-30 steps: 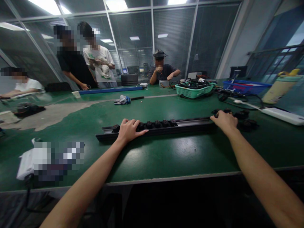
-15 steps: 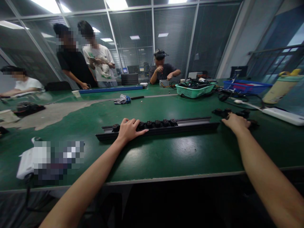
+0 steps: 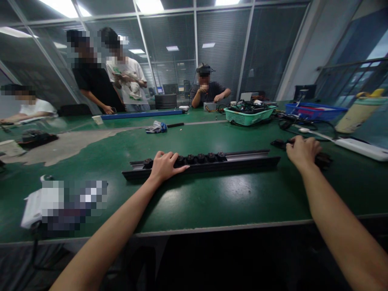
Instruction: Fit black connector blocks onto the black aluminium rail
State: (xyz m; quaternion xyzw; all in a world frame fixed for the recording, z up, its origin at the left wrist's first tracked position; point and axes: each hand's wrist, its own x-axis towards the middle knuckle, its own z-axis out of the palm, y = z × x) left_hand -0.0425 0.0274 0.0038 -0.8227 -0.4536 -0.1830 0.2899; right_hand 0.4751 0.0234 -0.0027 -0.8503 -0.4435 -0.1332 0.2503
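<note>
black rail (image 3: 251, 162) under left hand (image 3: 164, 165), shirt print (image 3: 135, 97) illegible

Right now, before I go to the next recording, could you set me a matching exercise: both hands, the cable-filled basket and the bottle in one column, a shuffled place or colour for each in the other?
Column one
1. left hand
2. right hand
3. cable-filled basket
4. bottle

Column two
A. pale yellow
B. at the loose black parts, beyond the end of the rail
C. mint green
D. on the long black rail, over its row of round pieces

Right pairs: 1-D, 2-B, 3-C, 4-A
</note>
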